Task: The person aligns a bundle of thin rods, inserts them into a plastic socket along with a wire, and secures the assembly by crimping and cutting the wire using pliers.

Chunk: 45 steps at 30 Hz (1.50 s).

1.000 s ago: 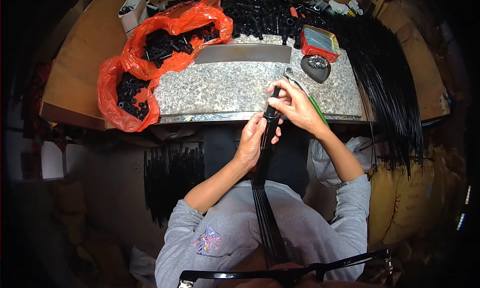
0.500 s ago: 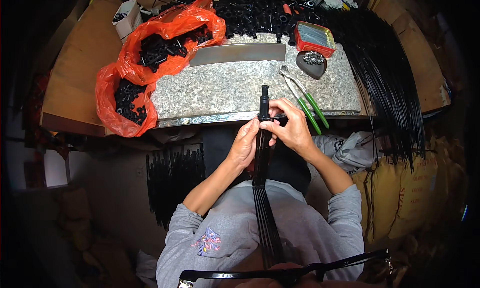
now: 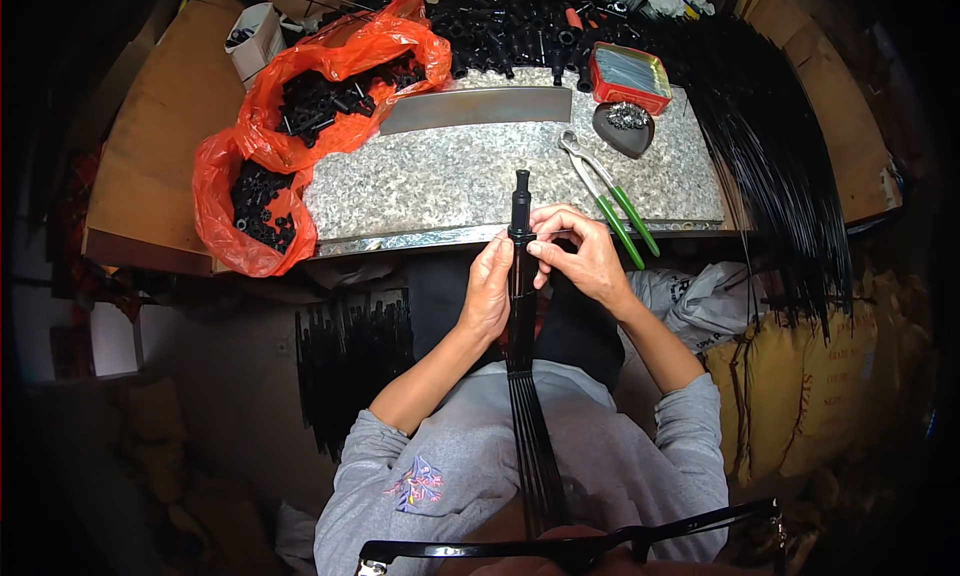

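The left hand [image 3: 487, 288] grips the black tube [image 3: 521, 214]; the right hand [image 3: 588, 261] touches it with bent fingers, but whether they grip, one cannot tell. Pliers [image 3: 628, 208] lie nearby.

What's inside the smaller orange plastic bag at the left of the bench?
Small black parts, some ring-shaped, show through the open mouth of the bag. Whatever lies beneath that top layer is covered, so I can't see it.

The rod assembly [image 3: 521, 216] is between the left hand [image 3: 487, 284] and right hand [image 3: 583, 261] by the worktop [image 3: 430, 181]; two bags [image 3: 350, 141] lie left, pliers [image 3: 632, 216] right, metal plate [image 3: 475, 111] behind.
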Available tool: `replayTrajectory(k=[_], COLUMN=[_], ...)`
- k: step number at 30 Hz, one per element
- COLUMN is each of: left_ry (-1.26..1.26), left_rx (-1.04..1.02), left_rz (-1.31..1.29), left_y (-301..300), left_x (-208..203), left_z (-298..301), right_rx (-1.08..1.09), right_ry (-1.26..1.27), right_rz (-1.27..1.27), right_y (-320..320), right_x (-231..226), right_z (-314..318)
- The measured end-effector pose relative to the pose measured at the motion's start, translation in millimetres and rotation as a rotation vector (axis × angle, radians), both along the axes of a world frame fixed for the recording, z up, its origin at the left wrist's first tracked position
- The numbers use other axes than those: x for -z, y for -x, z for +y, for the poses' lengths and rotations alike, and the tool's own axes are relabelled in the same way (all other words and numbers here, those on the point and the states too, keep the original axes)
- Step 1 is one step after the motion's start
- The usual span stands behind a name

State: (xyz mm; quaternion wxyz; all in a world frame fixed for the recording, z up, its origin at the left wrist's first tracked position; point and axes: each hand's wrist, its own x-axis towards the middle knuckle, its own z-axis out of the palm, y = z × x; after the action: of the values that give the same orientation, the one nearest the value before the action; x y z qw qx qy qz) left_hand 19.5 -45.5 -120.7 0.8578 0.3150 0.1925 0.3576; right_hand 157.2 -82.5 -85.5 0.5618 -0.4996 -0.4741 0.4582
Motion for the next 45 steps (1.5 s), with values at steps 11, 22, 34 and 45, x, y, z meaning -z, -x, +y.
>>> replayTrajectory(k=[11, 22, 34, 45], left_ry=[0.022, -0.416, -0.426, -0.171], left_rx=[0.038, -0.143, 0.075, 0.002], left_rz=[-0.005, 0.129, 0.169, 0.089], left_y=[3.1, 17.0, 40.2, 50.6], left_x=[-7.0, -12.6, -26.5, -10.8], left_z=[6.5, 30.1, 66.2, 73.9], right_rx=[-0.021, 0.064, 0.031, -0.067], right_ry=[0.104, -0.13, -0.131, -0.101], right_rz=[0.271, 0.344, 0.272, 0.459], right_y=[5.1, 35.7, 60.7, 69.6], right_x=[7.3, 17.1, 31.6, 32.1], right_z=[1.5, 22.8, 39.5, 51.2])
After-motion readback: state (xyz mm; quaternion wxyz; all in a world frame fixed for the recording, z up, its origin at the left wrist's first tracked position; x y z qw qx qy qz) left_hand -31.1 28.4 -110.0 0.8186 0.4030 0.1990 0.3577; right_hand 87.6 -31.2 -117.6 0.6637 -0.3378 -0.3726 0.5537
